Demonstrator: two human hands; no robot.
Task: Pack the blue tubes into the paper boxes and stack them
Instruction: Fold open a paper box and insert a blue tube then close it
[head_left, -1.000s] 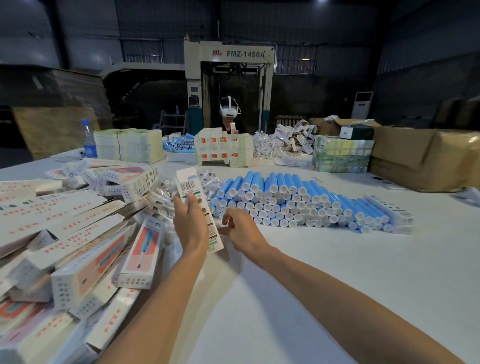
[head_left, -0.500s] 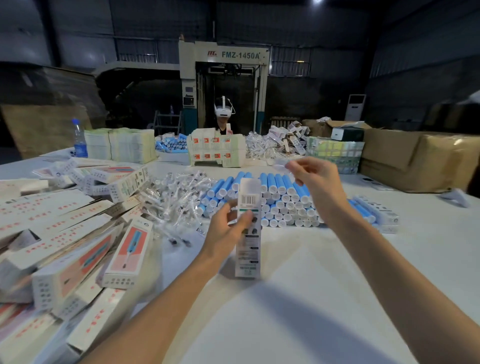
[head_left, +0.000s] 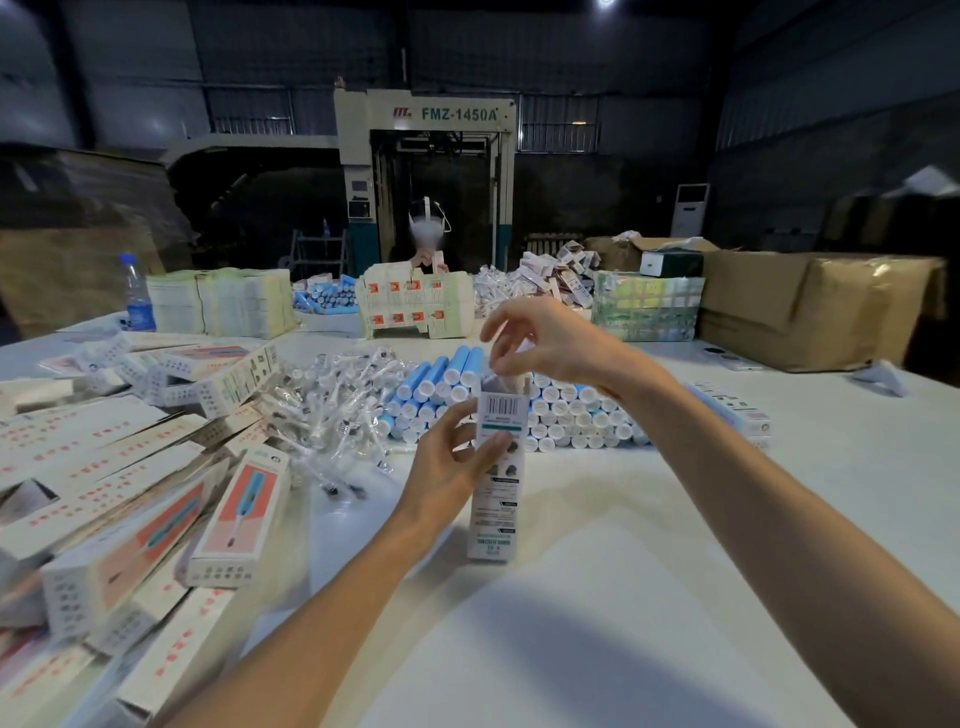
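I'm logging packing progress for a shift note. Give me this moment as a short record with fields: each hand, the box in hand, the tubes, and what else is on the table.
left hand: grips the paper box around its upper half
paper box: upright on the table, top end appears open
right hand: just above the box's top, fingers pointing down; unclear whether they pinch anything
blue tubes: stacked pile behind the box
other boxes: heaped at the table's left
clear packets: loose heap between that heap and the tubes

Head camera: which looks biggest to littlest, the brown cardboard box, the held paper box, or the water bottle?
brown cardboard box
held paper box (nearest the camera, which enlarges it)
water bottle
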